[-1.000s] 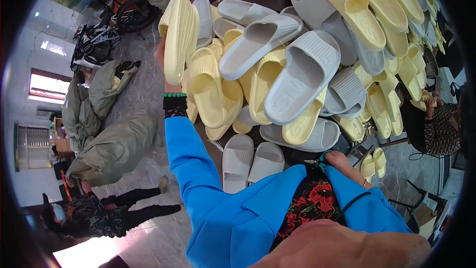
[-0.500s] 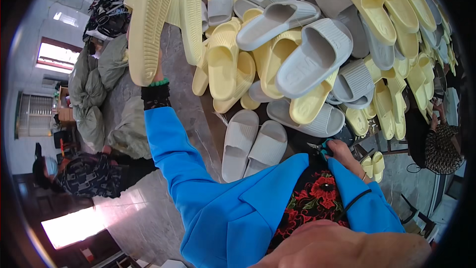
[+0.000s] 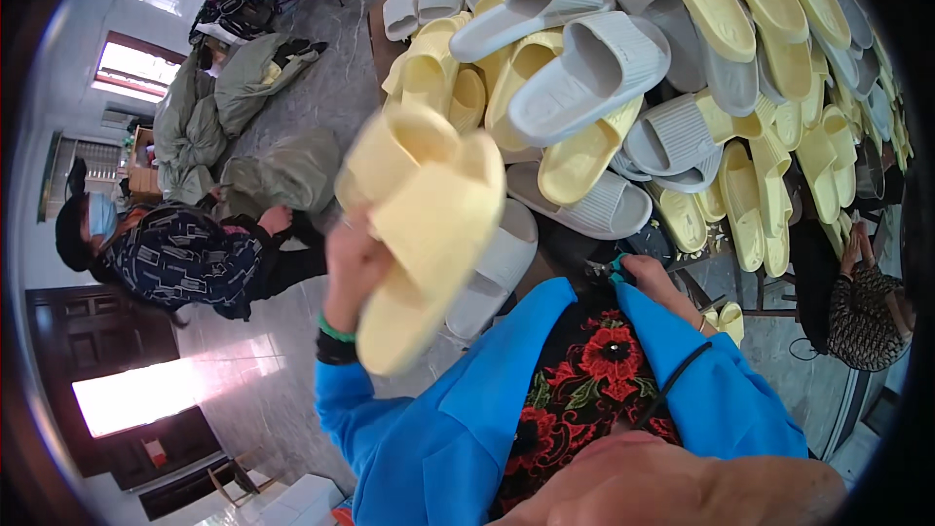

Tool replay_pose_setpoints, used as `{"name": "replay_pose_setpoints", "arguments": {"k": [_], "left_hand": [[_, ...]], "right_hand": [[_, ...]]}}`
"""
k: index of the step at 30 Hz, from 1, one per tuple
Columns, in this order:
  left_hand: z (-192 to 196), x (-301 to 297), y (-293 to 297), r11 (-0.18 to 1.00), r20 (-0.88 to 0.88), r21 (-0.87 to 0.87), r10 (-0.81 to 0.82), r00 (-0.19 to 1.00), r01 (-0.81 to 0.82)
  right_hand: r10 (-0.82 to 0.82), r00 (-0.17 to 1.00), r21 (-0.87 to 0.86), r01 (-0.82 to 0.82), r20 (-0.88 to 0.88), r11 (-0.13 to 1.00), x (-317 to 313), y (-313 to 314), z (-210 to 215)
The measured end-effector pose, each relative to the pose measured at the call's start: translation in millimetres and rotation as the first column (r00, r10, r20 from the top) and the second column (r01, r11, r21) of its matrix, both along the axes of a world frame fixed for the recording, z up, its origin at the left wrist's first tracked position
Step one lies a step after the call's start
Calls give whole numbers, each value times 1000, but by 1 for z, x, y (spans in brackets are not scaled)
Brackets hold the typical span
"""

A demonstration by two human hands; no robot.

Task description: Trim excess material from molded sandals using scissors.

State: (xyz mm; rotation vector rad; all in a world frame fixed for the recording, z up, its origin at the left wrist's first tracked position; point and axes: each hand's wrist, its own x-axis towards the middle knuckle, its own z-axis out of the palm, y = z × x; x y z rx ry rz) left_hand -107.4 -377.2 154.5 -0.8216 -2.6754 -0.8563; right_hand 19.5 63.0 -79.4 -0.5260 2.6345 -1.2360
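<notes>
A big heap of soft foam slides in pale yellow and light grey (image 3: 623, 88) is spilling across the dark table (image 3: 545, 258) right ahead, and it is crowding everything: grey ones are lying on top of yellow ones, soles and straps pointing every way. A pair of white foam slides (image 3: 497, 268) is sitting at the near edge of the table, just behind what the left hand is lifting. On the floor to the left, grey-green stuffed sacks (image 3: 243, 127) are piling up, and a person in a dark patterned jacket (image 3: 185, 258) is crouching beside them. At the far right another person in a spotted top (image 3: 862, 307) is sitting close to the table.

The left hand (image 3: 353, 268), coming out of a bright blue sleeve, is closing around a pair of pale yellow foam slides (image 3: 424, 229), held up in the air between the camera and the heap and blurring. Their long axis is running on a slant, from lower left up to upper right, with the wide straps at the upper end.

The right hand (image 3: 651, 278) is resting low by the table edge, curling around a small teal-handled tool (image 3: 616, 270), mostly hidden.
</notes>
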Motion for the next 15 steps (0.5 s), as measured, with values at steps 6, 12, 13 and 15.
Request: {"name": "replay_pose_setpoints", "arguments": {"k": [6,12,13,15], "left_hand": [[-127,28,45,932,75,-202,-291,954,300],[-103,-2,61,754,310,-420,-404,860,505],[-90,-12,58,678,394,-447,-437,809,584],[-54,-34,53,505,556,-470,-468,687,724]], "right_hand": [[42,999,-8,-42,13,999,-9,-3,11],[13,997,49,-17,76,999,-15,-2,10],[-25,995,75,18,96,997,-12,-2,11],[-78,988,88,66,137,994,-10,-6,16]]}}
